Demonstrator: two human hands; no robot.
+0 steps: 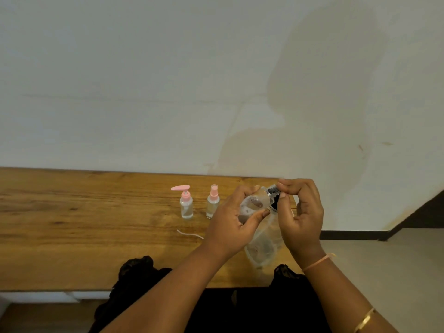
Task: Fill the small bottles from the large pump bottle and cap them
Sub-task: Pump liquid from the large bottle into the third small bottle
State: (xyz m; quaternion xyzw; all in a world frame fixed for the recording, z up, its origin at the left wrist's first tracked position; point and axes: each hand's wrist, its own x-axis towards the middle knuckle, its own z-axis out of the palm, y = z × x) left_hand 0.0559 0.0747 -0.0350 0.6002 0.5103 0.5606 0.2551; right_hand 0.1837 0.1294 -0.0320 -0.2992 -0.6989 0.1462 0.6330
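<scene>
My left hand grips a small clear bottle, tilted with its neck pointing right. At that neck sits a black and silver cap, pinched between the thumb and fingers of my right hand. Two small clear bottles stand upright on the wooden table: one with a pink pump top and one with a pink spray top. Below my hands lies a clear, soft container; its top is hidden behind my hands.
A thin white tube lies on the table in front of the two pink-topped bottles. The table ends just right of my hands, against a pale wall. Dark fabric shows at the table's near edge.
</scene>
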